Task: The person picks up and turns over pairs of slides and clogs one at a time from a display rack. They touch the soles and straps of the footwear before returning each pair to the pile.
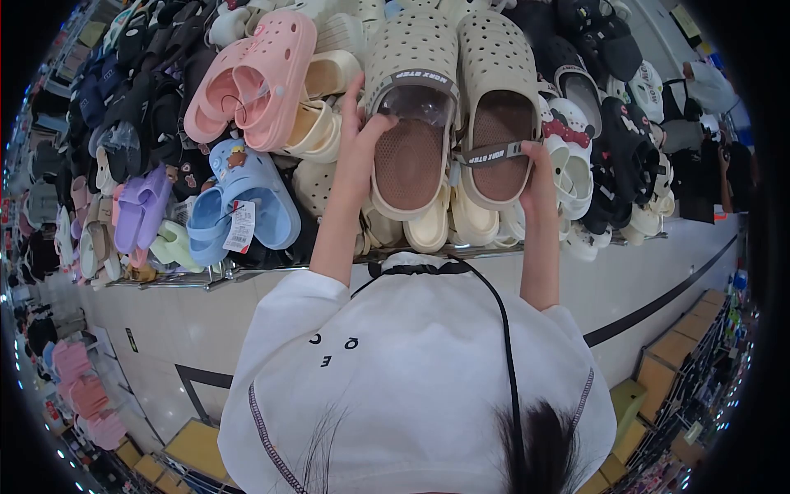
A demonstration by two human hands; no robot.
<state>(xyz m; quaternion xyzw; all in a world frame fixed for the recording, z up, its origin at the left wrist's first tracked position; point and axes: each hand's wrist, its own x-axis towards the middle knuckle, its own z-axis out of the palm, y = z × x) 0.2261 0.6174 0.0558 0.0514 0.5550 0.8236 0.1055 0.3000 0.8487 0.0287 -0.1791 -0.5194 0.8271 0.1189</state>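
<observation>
A pair of beige clogs with brown insoles lies side by side, toes pointing away from me, on top of the shoe pile. My left hand grips the left beige clog by its outer side, thumb at the opening. That clog's strap lies forward over the upper, and clear plastic shows inside. At the right beige clog, my right hand has its thumb at the end of the grey lettered strap, which crosses the opening. Its other fingers are mostly hidden behind the clog's side.
Pink clogs and blue clogs with a white tag lie to the left. White clogs with a character charm sit at right. Purple slides are farther left. A metal rack rail edges the pile.
</observation>
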